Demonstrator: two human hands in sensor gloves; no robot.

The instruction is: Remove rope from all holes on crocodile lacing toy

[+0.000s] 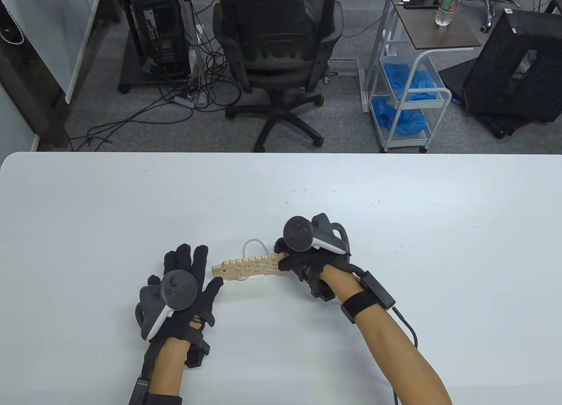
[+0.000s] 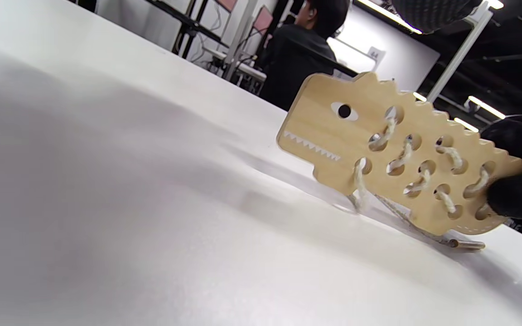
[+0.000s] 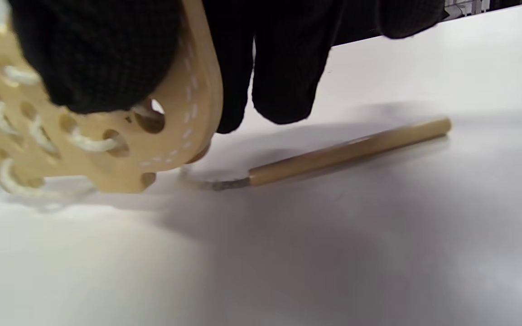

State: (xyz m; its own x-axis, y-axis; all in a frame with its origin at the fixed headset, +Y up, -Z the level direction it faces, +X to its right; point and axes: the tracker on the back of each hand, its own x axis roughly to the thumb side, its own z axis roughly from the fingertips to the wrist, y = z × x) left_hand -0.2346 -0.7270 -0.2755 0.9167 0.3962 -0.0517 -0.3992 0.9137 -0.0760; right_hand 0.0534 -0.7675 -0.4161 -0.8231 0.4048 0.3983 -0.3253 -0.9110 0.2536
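The right hand [image 1: 307, 264] grips the tail end of the crocodile [image 1: 246, 268], a flat wooden toy, and holds it on its edge with the lower edge at the counter [image 1: 395, 203]. In the left wrist view the crocodile [image 2: 392, 154] stands tilted, the head to the left, with a painted eye and a row of white teeth. The rope [image 2: 401, 156], white, passes through many of the holes in short stitches. One loop of it rises behind the toy in the table view, and one strand hangs from the front lower hole to the counter. In the right wrist view the black fingers [image 3: 283, 68] hold the rounded tail end from both sides. A wooden needle [image 3: 347, 151] lies on the counter just beside the tail, joined to the rope end.

The left hand [image 1: 184, 286] rests flat on the counter with the fingers spread wide and holds nothing. Its thumb tip is just beside the snout of the crocodile; I cannot tell if it touches.

I can read no writing on the toy. Behind the counter a white cart [image 1: 408, 93] holds blue gloves or bags in its two baskets, and a bottle [image 1: 445, 8] with a green label stands on its top. The label is too small to read.
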